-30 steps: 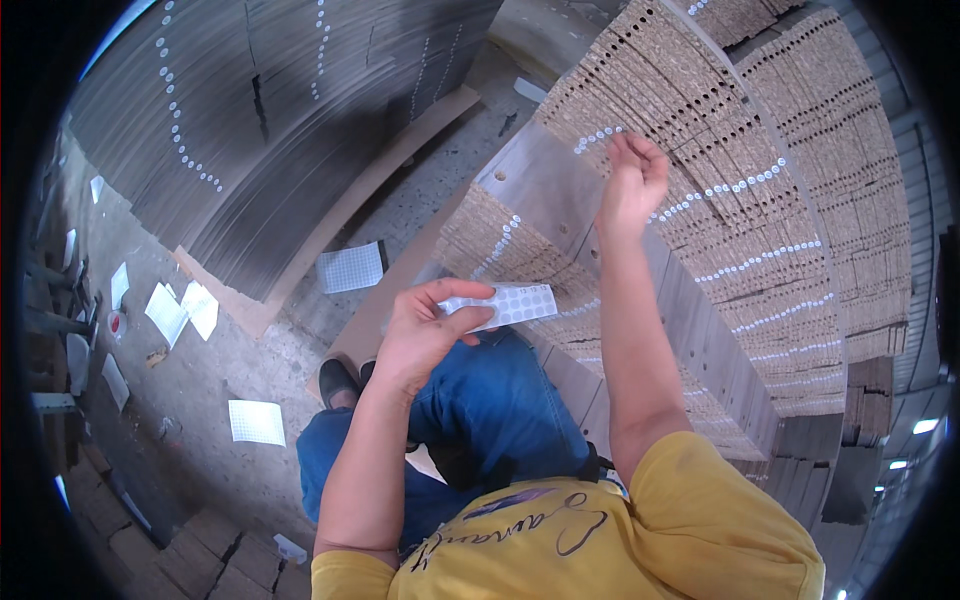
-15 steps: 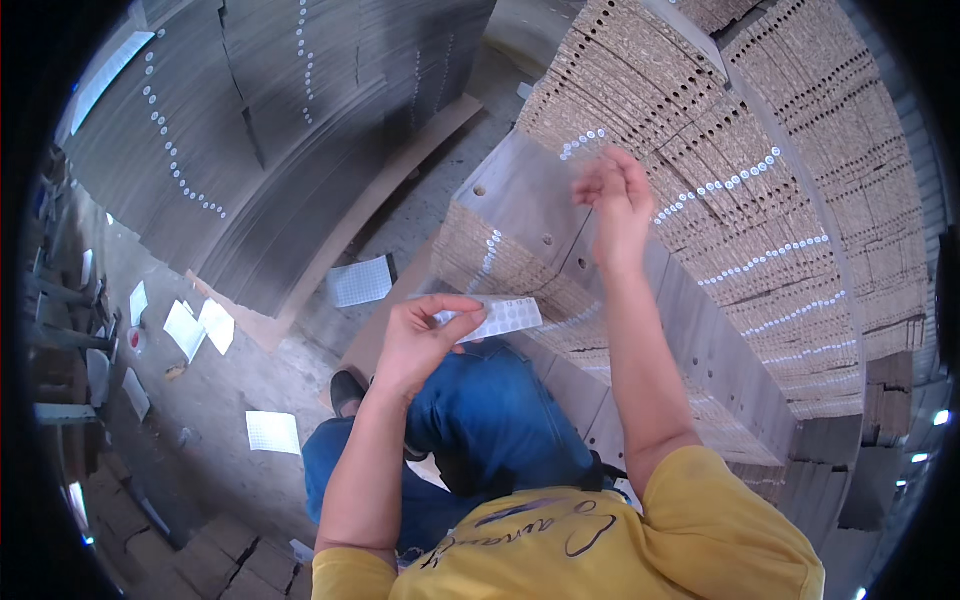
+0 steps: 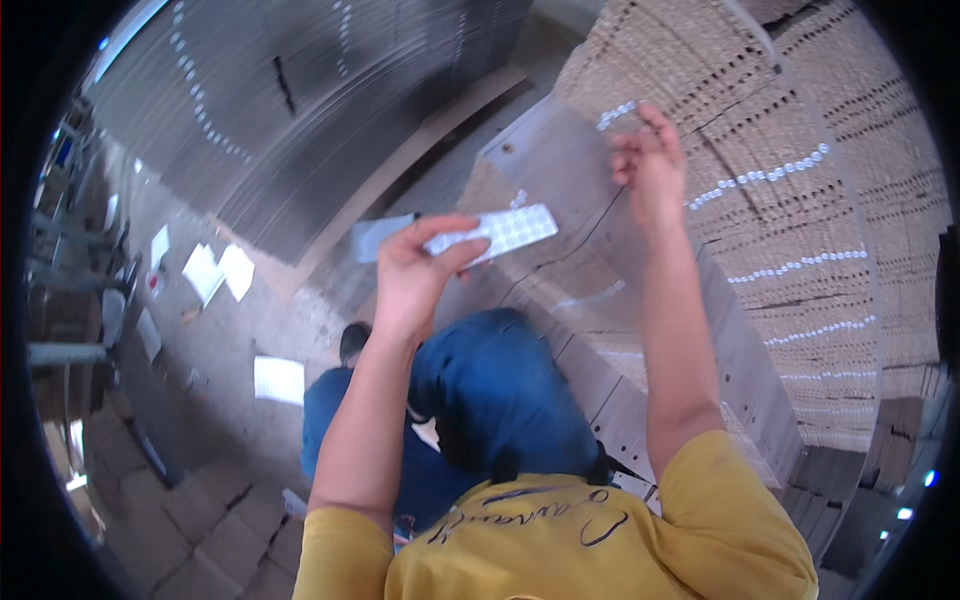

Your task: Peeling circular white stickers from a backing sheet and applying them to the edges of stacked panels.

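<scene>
Well, from where I stand, the left hand [image 3: 415, 268] has a white strip of round stickers [image 3: 520, 229] in a firm pinch, out past the bent knee [image 3: 500, 345]. The right hand [image 3: 655, 172], loosely half curled, is just beside a short sticker row [image 3: 615, 116] on the stacked boards [image 3: 775, 220]; I can't tell whether it grips anything. Loose papers [image 3: 279, 380] lie on the floor [image 3: 225, 345].

On the floor [image 3: 225, 335] to my left lie white papers: one sheet [image 3: 279, 380] near my shoe [image 3: 353, 343], others clustered [image 3: 203, 273] farther off.
</scene>
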The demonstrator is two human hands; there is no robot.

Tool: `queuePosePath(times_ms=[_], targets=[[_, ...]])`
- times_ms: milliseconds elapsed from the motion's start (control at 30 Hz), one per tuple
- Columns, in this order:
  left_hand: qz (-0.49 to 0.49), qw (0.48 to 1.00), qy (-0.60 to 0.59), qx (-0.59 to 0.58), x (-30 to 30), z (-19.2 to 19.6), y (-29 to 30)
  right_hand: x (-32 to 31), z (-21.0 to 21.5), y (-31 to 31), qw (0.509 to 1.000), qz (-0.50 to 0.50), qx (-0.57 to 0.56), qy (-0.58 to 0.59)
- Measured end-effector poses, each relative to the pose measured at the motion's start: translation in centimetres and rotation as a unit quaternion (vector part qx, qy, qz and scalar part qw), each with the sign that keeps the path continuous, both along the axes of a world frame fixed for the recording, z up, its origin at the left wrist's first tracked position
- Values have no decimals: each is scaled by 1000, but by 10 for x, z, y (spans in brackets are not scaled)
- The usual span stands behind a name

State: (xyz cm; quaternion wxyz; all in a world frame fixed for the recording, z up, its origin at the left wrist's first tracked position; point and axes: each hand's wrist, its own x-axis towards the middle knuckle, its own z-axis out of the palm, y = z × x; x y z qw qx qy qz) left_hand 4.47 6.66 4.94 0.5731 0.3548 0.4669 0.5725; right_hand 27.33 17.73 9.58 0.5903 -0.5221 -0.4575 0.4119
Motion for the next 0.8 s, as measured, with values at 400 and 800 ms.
queuePosePath(times_ms=[400,800], targets=[[-27,992,93,79,11,57,-65,-17,23,-108,939,329,-53,-90],[126,717,600,332,32,118,-96,2,63,-122,860,397,180,-264]])
